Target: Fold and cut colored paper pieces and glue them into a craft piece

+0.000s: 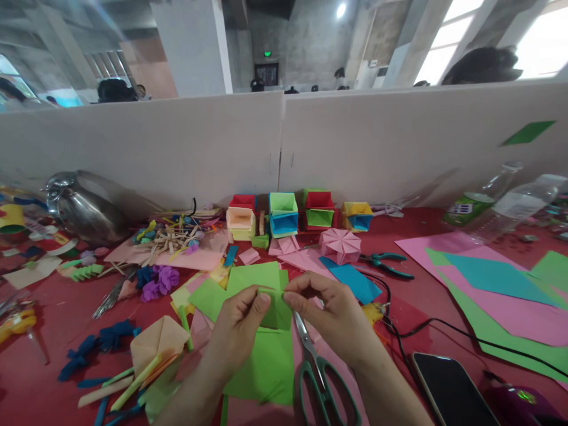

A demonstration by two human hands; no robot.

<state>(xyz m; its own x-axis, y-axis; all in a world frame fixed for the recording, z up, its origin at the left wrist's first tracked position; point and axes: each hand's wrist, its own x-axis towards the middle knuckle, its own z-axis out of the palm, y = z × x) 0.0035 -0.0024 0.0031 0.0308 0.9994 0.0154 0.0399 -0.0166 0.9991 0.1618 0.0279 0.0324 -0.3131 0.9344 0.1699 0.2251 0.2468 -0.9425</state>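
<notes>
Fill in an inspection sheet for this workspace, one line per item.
Surface: red tabletop, largely covered with paper and craft pieces.
Job's things: small folded green paper above larger green sheets; scissors lying between the forearms.
Clutter: metal jug and purple paper flowers at left; paper boxes at the back; phone at right.
Hands: left hand and right hand both pinch the folded green paper.
Cables: black cable crossing the right side, passing over coloured sheets.
Surroundings: white partition behind the table; tops of heads beyond it.
</notes>
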